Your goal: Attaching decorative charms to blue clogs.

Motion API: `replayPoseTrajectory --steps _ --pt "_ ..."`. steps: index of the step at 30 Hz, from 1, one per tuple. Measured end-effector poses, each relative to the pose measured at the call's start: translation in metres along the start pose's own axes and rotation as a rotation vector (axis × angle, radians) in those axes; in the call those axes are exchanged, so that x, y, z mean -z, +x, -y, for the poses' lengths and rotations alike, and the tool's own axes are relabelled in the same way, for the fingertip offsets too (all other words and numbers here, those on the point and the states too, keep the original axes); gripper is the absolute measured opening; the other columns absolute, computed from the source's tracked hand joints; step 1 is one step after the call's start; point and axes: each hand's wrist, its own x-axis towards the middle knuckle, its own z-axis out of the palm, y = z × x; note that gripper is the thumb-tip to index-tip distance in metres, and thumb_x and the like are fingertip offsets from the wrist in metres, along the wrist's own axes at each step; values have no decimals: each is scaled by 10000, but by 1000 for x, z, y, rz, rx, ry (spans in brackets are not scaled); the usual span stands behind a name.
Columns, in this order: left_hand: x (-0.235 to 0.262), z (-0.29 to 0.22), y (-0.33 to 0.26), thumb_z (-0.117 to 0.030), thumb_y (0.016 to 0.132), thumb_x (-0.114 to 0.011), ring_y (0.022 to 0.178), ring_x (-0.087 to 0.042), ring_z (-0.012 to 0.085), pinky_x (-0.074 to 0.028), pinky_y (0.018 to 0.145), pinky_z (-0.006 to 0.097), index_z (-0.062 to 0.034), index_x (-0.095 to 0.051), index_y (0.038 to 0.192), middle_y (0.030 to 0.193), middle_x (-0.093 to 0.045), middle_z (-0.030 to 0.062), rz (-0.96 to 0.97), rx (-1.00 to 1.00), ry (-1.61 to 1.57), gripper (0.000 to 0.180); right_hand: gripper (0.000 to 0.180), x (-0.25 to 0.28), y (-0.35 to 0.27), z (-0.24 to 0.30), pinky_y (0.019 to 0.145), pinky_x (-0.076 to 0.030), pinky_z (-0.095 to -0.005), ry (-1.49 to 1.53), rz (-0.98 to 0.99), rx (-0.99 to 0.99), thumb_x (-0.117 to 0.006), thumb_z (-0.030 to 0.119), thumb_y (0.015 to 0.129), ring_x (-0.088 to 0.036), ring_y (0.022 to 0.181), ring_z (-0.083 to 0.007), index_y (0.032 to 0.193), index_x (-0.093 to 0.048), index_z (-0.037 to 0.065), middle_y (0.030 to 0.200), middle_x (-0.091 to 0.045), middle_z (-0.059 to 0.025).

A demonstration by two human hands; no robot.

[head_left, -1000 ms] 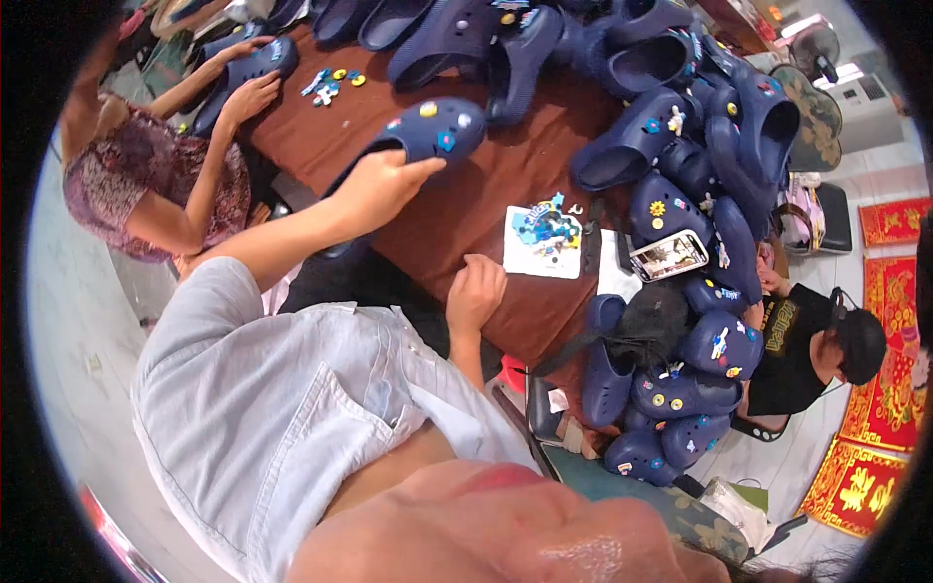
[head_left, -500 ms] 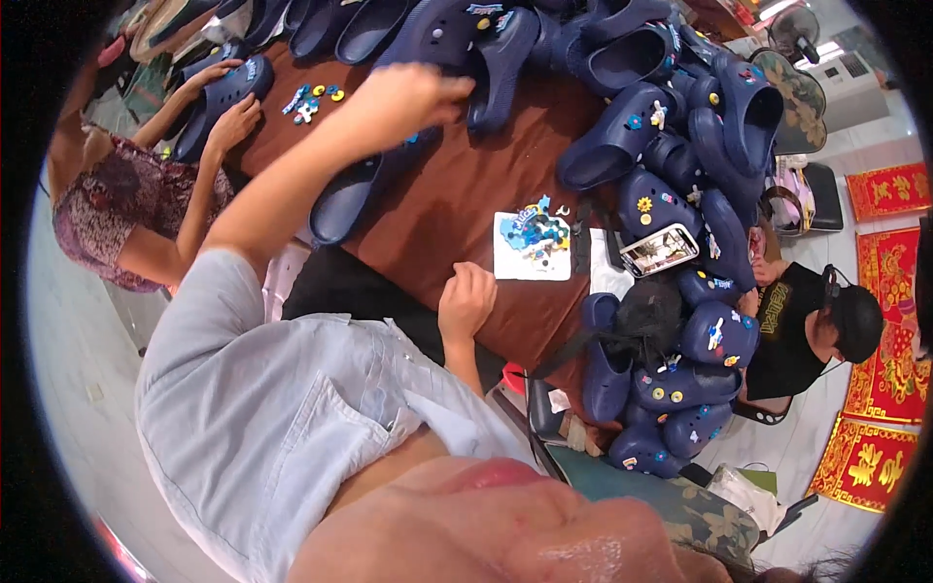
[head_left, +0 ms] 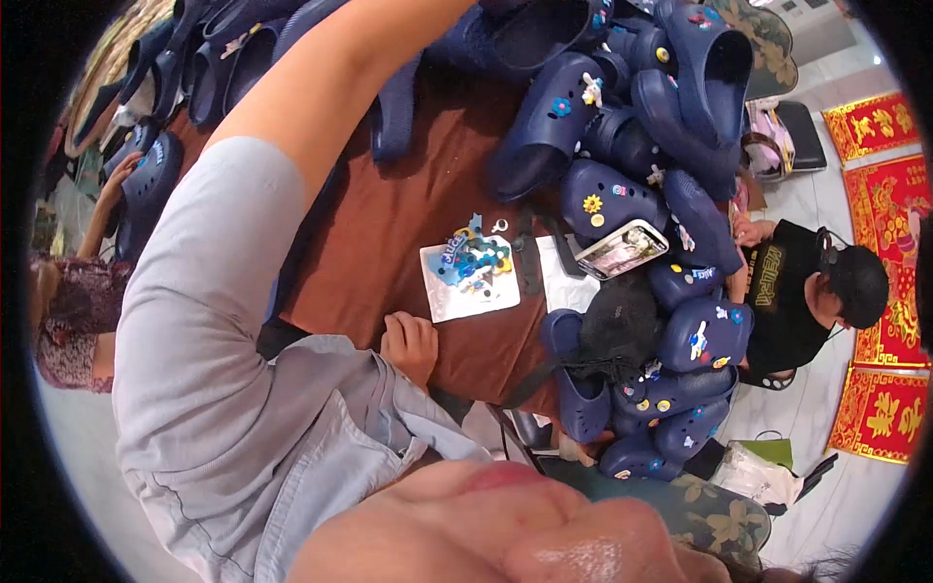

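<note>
One navy foam clog (head_left: 395, 117) sits on the brown tablecloth (head_left: 360, 253) beside the left forearm (head_left: 340, 78), partly hidden by it; the left hand is beyond the upper edge, its grip impossible to tell. The right hand (head_left: 410, 347) curls loosely near a white sheet (head_left: 444, 303) of shoe charms (head_left: 474, 260), any hold unclear. The clog looks light, springy and sturdy, probably best taken by its heel rim
</note>
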Motion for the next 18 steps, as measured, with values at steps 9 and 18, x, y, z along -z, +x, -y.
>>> replayPoseTrajectory --steps 9,18 --pt "58 -24 -10 -205 644 -793 588 -644 197 -525 579 338 22 -712 772 691 -684 133 -37 -195 -267 273 129 3 10 5 708 -461 -387 13 2 16 -607 69 800 -582 844 -253 926 -635 66 977 -616 -64" --pt "183 -25 -260 -139 717 -684 732 -619 194 -505 698 370 6 -657 981 803 -665 167 170 -604 -134 303 138 0 -2 -1 787 -462 -426 -34 -53 42 -615 53 781 -578 915 -294 918 -634 56 967 -616 -88"
